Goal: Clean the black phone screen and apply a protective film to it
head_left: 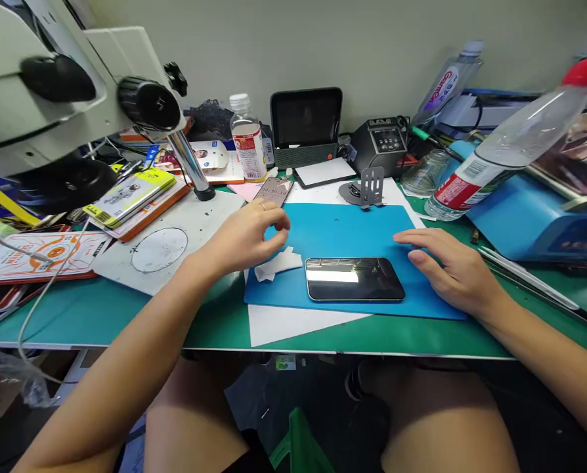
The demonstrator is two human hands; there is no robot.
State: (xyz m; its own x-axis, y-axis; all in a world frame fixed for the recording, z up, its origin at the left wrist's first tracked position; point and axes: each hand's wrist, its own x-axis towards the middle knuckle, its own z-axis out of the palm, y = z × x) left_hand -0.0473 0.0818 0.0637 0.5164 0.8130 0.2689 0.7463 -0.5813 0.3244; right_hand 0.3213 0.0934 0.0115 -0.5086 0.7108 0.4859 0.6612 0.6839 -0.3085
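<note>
On a blue mat (337, 226), one phone (355, 279) lies flat, dark glass side up, near the mat's front edge and between two hands. Just left of it sits one folded piece of white tissue (280, 264). The left hand (247, 236) is above the tissue, over the mat's left edge, its fingers curled, with a gap between thumb and forefinger and nothing seen in it. The right hand (451, 269) is at the mat's right side, thumb and fingers apart, also holding nothing; whether its fingers touch the mat I cannot tell. Neither hand touches the phone.

Beyond the left hand lies a second phone (274, 190), its screen showing a running-time display. One metal stand (372, 187) is at the mat's back edge. Three bottles are on the table (215, 322): a white-capped one (249, 148) behind the second phone, a red-capped one (515, 141) to the right, and a clear one (446, 85) at the back. One open black case (306, 121) faces forward near the wall, and one microscope (52, 92) fills the upper left.
</note>
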